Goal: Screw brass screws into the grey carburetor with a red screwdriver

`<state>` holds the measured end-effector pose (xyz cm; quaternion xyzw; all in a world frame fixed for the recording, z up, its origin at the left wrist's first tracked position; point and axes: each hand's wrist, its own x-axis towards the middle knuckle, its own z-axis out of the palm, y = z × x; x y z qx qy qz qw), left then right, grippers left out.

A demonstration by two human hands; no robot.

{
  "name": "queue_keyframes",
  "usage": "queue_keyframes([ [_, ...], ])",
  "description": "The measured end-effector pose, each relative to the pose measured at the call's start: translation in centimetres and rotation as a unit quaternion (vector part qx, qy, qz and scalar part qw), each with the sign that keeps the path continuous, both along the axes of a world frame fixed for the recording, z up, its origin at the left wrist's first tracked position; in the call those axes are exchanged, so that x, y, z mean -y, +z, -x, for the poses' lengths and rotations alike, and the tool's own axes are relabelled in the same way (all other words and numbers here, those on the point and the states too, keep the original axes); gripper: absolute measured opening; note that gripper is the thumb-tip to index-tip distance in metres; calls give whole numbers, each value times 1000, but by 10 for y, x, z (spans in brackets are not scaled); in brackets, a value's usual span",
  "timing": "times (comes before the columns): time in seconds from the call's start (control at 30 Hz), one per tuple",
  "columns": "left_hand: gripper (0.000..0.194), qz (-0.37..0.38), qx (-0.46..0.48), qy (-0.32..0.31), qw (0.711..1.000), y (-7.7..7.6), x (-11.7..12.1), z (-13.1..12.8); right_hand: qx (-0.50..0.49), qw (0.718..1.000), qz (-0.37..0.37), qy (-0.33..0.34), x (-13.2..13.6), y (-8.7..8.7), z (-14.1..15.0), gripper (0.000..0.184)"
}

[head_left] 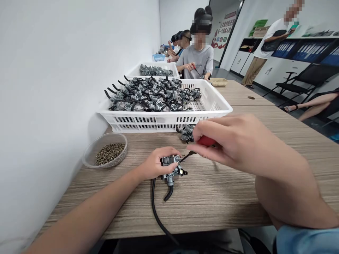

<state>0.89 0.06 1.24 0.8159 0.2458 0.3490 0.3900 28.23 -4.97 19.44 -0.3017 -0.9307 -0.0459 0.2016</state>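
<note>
My left hand (155,165) is wrapped around a small grey metal carburetor (172,170) resting on the wooden table (212,190). Two black hoses hang from the part toward the table's front edge. My right hand (227,139) grips a red-handled screwdriver (205,141). Its dark shaft points down-left, with the tip touching the top of the carburetor. Another carburetor (186,132) lies on the table just behind, partly hidden by my right hand.
A white slotted basket (164,121) full of carburetors with black hoses stands behind my hands. A clear bowl of small screws (106,154) sits at the left by the wall. Further baskets and seated people with tools line the table; a standing person and chairs are at the right.
</note>
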Motion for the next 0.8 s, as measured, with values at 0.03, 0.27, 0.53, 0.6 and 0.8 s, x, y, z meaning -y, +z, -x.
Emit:
queue_keyframes([
  [0.03,26,-1,0,-2,1000,0,0,0,0,1000,-1,-5,0,1,-1,28],
  [0.27,27,1,-2,0,1000,1,0,0,31,995,70,63,5,8,-7,20],
  [0.53,27,-9,1,2,1000,0,1,0,30,999,21,4,5,6,-3,30],
  [0.6,27,-11,12,-2,1000,0,0,0,32,997,67,36,8,9,-3,23],
  [0.8,26,-5,26,-6,1000,4,1,-1,49,997,-46,-24,7,6,-1,35],
])
